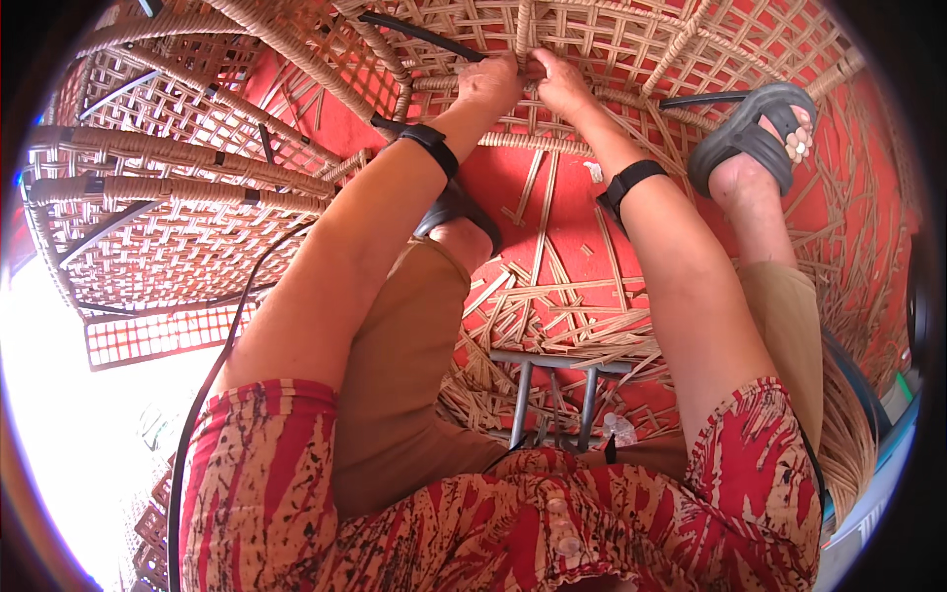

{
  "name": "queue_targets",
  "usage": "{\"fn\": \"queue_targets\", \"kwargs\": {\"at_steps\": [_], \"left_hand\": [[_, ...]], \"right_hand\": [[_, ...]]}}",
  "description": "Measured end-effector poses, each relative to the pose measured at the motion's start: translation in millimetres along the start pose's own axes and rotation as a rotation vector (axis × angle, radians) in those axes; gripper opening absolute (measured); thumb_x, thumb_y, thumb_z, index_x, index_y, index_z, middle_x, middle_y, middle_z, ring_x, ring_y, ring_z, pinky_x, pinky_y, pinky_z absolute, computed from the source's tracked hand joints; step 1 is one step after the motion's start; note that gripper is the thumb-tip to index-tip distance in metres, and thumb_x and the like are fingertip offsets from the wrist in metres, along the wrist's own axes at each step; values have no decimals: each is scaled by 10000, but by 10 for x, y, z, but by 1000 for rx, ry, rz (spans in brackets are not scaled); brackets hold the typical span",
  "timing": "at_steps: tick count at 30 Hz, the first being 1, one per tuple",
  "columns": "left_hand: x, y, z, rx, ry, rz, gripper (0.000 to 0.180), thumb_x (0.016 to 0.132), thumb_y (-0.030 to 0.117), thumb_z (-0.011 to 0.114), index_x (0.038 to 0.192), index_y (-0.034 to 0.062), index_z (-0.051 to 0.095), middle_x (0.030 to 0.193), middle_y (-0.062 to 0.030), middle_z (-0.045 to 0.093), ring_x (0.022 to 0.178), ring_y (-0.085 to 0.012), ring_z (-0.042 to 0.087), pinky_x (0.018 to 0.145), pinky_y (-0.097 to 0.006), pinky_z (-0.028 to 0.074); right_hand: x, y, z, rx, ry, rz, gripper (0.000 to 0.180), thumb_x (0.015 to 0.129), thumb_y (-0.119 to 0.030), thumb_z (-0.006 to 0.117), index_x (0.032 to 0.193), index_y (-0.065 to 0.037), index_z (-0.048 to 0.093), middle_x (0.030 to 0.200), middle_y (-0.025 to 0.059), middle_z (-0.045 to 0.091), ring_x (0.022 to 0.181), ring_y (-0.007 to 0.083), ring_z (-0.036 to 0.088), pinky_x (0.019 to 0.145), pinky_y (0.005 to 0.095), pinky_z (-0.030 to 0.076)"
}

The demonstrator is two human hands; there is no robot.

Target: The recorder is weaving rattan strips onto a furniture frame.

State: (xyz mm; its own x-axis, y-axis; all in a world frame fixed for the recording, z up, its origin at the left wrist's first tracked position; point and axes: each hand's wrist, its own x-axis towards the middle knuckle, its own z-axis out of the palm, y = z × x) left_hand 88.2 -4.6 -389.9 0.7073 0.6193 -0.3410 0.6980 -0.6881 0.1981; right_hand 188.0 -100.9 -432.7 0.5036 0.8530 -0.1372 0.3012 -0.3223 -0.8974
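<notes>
Far in front of me stands a woven rattan furniture frame [617, 44] with wrapped bars and an open lattice of tan strips. My left hand [490, 85] is closed against an upright wrapped bar [524, 35] of it, its fingertips mostly hidden. Just right of that bar, my right hand [562, 87] has its fingers curled and pressed together at the lattice. Whatever thin strip they may hold is too small to make out. A black bar [424, 37] slants down to my left hand. Both wrists carry black straps.
More woven rattan pieces [187, 187] stack up at left, with a black cable [232, 340] running past. Cut strips [533, 311] litter the red floor [582, 212]. A grey metal tube frame [557, 363] lies between my legs. My sandalled foot [755, 148] rests at right, near bundled strands [846, 434].
</notes>
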Motion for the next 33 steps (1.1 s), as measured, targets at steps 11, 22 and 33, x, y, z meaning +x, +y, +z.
{"fn": "queue_targets", "kwargs": {"at_steps": [11, 22, 33], "left_hand": [[-424, 6, 76, 51, -100, -29, 327, 884, 360, 529, 936, 85, 698, 924, -218, 685, 878, -354, 681, 776, -463, 538], [-148, -25, 24, 49, -411, 325, 282, 839, 268, 620, 878, -8, 666, 919, -143, 675, 853, -228, 647, 755, -339, 511], [85, -180, 260, -837, -53, 108, 418, 754, 49, 655, 1153, 16, 537, 1068, -149, 642, 1012, -234, 604, 860, -344, 474]], "right_hand": [[-46, 172, 213, 52, 69, 128, 504, 737, -416, 726, 1027, -8, 660, 925, 238, 675, 933, 368, 643, 818, 423, 497], [-89, 158, 134, -64, 102, 60, 290, 846, -205, 587, 1059, -22, 659, 831, 169, 686, 744, 276, 665, 707, 391, 509], [105, 370, 72, 60, 102, 453, 226, 823, -203, 677, 918, -1, 711, 713, 102, 682, 587, 156, 645, 542, 296, 515]]}}
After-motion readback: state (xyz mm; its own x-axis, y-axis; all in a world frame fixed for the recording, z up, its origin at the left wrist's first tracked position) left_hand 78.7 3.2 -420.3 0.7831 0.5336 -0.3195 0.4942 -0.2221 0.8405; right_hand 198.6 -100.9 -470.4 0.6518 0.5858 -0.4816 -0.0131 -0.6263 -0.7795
